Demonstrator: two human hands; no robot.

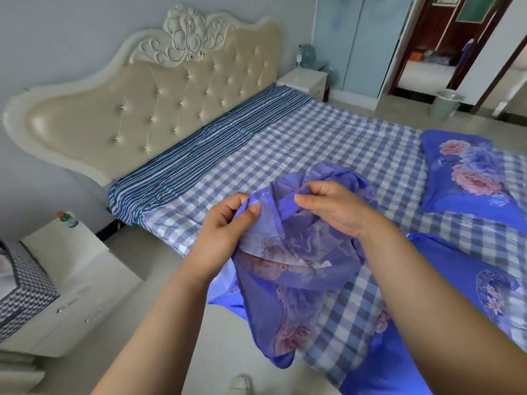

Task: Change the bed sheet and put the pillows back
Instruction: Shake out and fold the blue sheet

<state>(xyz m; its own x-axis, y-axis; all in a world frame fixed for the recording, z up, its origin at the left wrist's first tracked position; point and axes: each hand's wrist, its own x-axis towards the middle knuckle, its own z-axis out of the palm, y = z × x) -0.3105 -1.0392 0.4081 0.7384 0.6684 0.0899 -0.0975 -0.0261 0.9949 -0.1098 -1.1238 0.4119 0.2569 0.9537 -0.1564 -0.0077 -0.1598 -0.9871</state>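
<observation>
A blue floral cloth (296, 260), seen from its pale underside, hangs over the near edge of the bed. My left hand (225, 226) pinches its hem between thumb and fingers. A little to the right, my right hand (333, 206) pinches the same hem. The mattress wears a blue-and-white checked sheet (313, 143) with a striped band (199, 158) along the headboard end. One pillow in a blue floral case (467, 172) lies at the right. More blue floral fabric (467, 280) is spread at the lower right.
The cream tufted headboard (142, 109) stands at the far left. A white bedside cabinet (65, 280) with a small bottle (67, 219) is close on my left. Another nightstand (303, 81), a waste bin (446, 104) and an open doorway (433, 52) lie beyond the bed.
</observation>
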